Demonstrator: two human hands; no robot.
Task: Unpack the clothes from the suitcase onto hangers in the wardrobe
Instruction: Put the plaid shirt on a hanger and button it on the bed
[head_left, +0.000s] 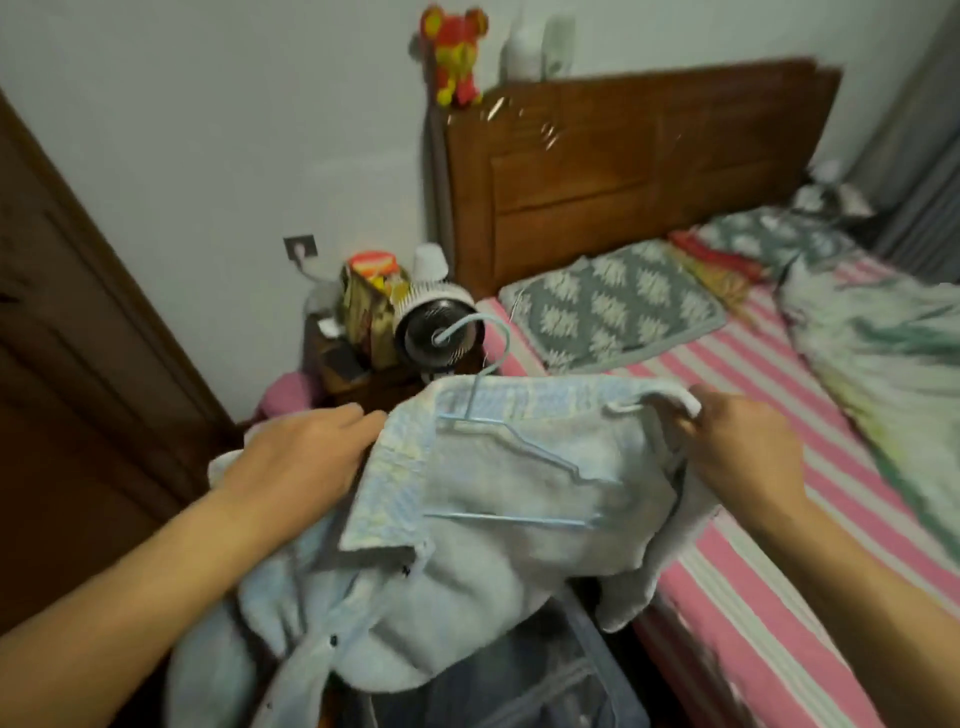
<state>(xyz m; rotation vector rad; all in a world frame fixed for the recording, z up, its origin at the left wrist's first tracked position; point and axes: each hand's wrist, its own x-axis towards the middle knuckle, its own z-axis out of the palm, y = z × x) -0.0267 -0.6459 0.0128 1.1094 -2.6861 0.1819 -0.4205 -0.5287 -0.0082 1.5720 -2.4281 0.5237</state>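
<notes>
A pale blue fleece jacket (467, 582) with a patterned collar hangs between my hands above the open suitcase (524, 691). A light blue wire hanger (524, 462) lies inside the jacket's neck, its hook sticking up above the collar. My left hand (306, 457) grips the left side of the collar. On the right, my right hand (737, 447) pinches the jacket's shoulder edge. Dark clothes show under a mesh cover inside the suitcase. The wardrobe is not in view.
A bed with a pink striped sheet (769, 519), grey patterned pillows (613, 306) and a crumpled blanket (883, 353) fills the right. A small fan (441, 332) and a snack box stand on a dark bedside table. A brown wooden door (78, 374) is at left.
</notes>
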